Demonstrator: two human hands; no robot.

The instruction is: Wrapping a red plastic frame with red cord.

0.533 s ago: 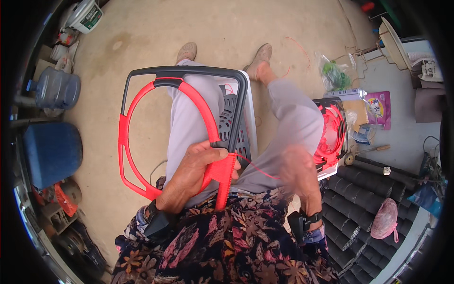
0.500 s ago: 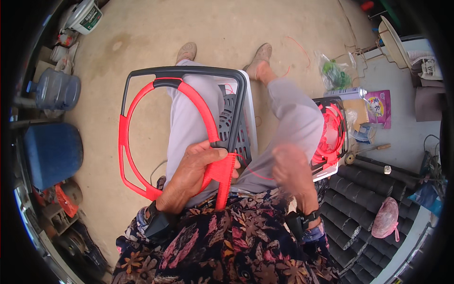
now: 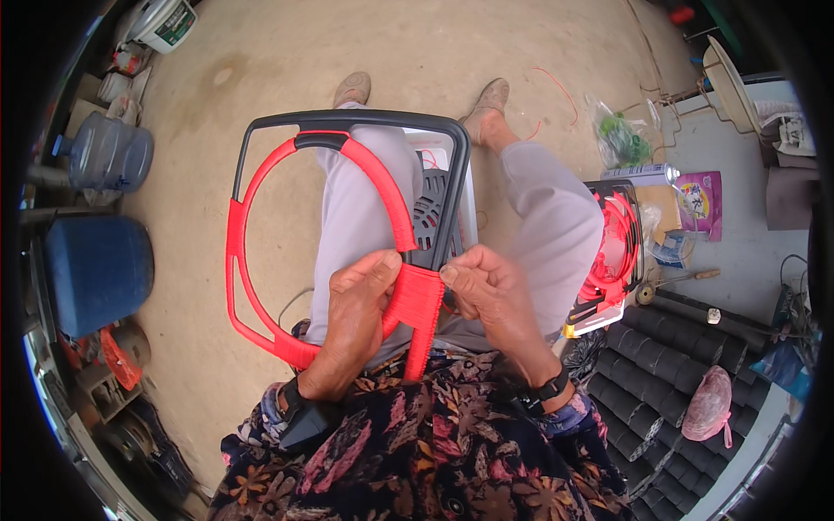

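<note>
A black rectangular frame (image 3: pixel 365 115) with an inner ring (image 3: pixel 382 188) lies across my lap. Red cord is wound tightly over much of the ring and parts of the frame, leaving black stretches at the top. My left hand (image 3: pixel 358 300) grips the ring at the broad red-wrapped joint (image 3: pixel 417 293), its thumb on the near face. On the other side of that joint, my right hand (image 3: pixel 488 291) is closed in a pinch at the edge of the winding, on the red cord, which the fingers mostly hide.
Between my legs stands a white crate (image 3: pixel 466 217) with a dark slotted piece. Another holder with red-wrapped rings (image 3: pixel 617 247) sits right of my knee. Black rolls (image 3: pixel 660 382) are stacked at right, a pink bag (image 3: pixel 708 404) on them. Left are a blue drum (image 3: pixel 100 273) and water bottle (image 3: pixel 109 152).
My right hand has come from over my right thigh to the joint's right edge. The frame has shifted slightly right, and my left hand has moved its hold a little.
</note>
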